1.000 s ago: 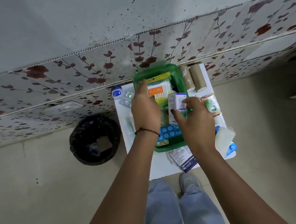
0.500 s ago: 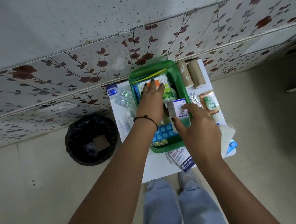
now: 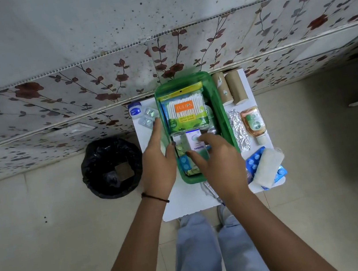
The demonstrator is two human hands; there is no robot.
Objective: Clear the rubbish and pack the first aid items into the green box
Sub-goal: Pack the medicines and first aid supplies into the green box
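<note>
1. The green box stands on a small white table pushed against a flower-patterned wall, and everything here is placed from that box.
2. Inside the box, at its far end, lies a pack of Tulips cotton swabs, flat and label up.
3. Nearer the person, also inside the box, a small white carton lies among blister strips; a blue pill strip shows at the box's near left corner.
4. The right hand is over the near half of the box, thumb and fingertips resting on the white carton, fingers loosely apart; I cannot tell whether it grips the carton or only presses it down.
5. The left hand lies against the box's left wall, fingers straight and together, holding nothing.
6. Left of the box, at the far corner of the table: a small blue-lidded jar and a clear blister pack.
7. Right of the box: two brown bandage rolls, a foil strip, and an orange bottle of antiseptic liquid lying on its side.
8. Near right of the box: a white gauze roll lying across blue tablet strips.
9. On the floor, well left of the box, stands a black-lined bin.
</note>
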